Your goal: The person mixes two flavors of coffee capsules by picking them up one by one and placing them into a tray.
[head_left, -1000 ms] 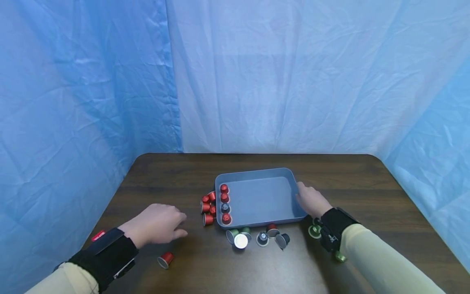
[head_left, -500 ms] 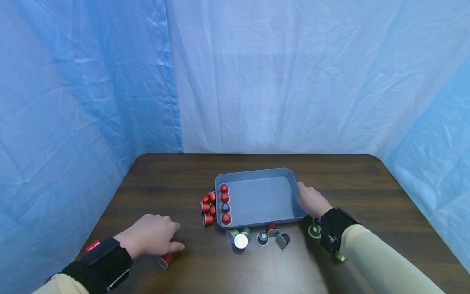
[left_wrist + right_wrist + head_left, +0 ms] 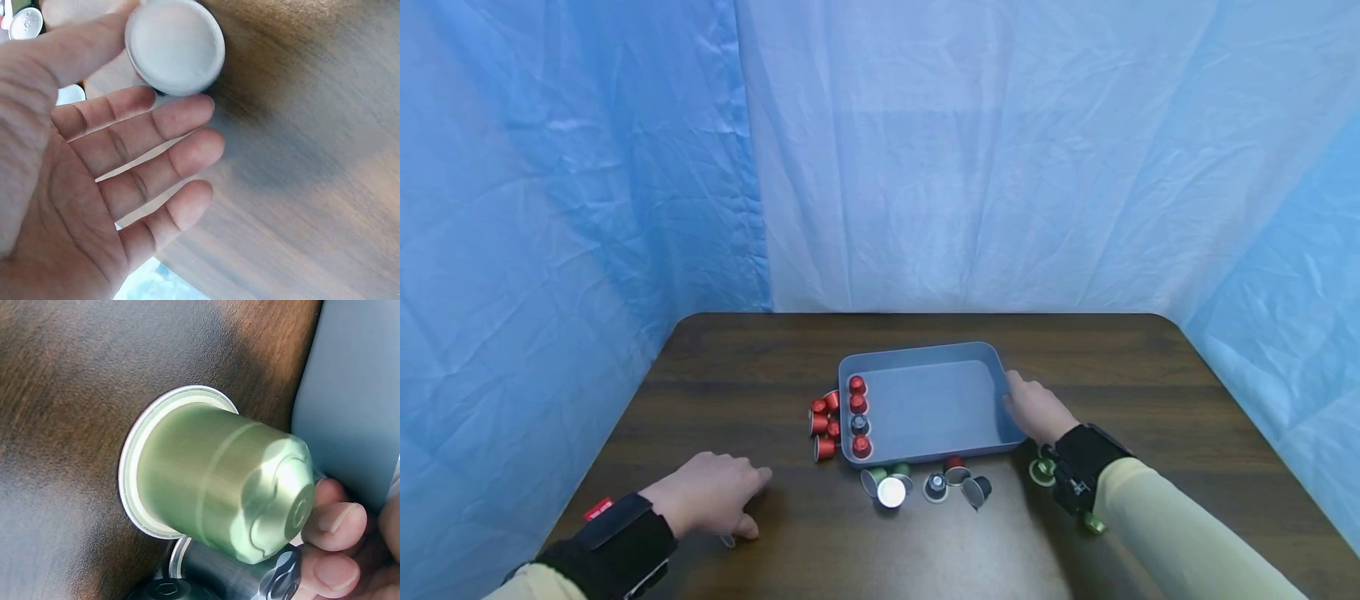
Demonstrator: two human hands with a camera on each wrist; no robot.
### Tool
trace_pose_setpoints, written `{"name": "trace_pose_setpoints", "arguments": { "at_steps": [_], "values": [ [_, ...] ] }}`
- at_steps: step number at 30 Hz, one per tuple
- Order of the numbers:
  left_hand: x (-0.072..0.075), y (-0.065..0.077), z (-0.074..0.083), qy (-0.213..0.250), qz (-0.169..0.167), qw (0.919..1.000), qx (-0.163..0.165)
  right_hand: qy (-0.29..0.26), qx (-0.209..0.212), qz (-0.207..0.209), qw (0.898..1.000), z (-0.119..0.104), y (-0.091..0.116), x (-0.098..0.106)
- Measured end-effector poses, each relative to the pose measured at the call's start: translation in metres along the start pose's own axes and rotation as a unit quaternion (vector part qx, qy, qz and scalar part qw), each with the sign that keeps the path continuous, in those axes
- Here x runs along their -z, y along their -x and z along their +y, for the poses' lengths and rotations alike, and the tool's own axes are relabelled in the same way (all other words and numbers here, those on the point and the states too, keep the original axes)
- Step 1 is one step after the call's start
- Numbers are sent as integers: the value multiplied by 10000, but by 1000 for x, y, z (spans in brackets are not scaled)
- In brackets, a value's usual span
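Observation:
In the head view, my left hand (image 3: 711,492) reaches low over the table at the left front, covering most of a red coffee capsule (image 3: 727,540). From the left wrist, that capsule's pale foil lid (image 3: 176,47) shows between the thumb and the spread, nearly straight fingers; their tips lie right at its rim. My right hand (image 3: 1037,408) grips the right wall of a blue-grey tray (image 3: 932,404), its other fingers curled beside the outer wall. Inside the tray, along its left side, stand several red capsules (image 3: 861,447) and a dark blue one (image 3: 860,423).
Red capsules (image 3: 824,448) cluster against the tray's left side. Mixed capsules (image 3: 936,488) lie along its front wall, one with a white lid (image 3: 891,492). Green capsules (image 3: 219,478) sit under the right wrist, one beside a black capsule (image 3: 231,569). Blue sheets (image 3: 985,167) surround the table.
My left hand has come down toward the front and slightly left, over the lone red capsule, which it now mostly hides. The right hand and the tray have stayed put.

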State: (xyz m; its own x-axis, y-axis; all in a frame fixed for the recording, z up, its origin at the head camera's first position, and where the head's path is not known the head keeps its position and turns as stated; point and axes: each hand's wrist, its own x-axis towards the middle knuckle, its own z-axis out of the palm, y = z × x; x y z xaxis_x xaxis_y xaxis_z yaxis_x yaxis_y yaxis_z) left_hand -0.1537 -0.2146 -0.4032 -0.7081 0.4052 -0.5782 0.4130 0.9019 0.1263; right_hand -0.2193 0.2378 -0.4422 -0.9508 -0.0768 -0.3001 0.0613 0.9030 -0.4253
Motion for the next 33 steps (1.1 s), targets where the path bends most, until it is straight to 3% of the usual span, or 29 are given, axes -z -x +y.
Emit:
{"name": "trace_pose_setpoints", "arguments": {
  "at_steps": [11, 16, 25, 33],
  "values": [
    [-2, -1, -5, -36, -339, 9992, 184, -68, -84, -37, 9999, 0, 1, 0],
    [-2, 2, -5, -24, -340, 9994, 116, -96, -69, -42, 9999, 0, 2, 0],
    [-3, 4, -8, -199, 263, 9988, -359, -49, -52, -24, 10000, 0, 1, -1],
    [0, 4, -4, -619, 900, 9912, -754, -56, -94, -26, 9999, 1, 1, -1]
  ]
}}
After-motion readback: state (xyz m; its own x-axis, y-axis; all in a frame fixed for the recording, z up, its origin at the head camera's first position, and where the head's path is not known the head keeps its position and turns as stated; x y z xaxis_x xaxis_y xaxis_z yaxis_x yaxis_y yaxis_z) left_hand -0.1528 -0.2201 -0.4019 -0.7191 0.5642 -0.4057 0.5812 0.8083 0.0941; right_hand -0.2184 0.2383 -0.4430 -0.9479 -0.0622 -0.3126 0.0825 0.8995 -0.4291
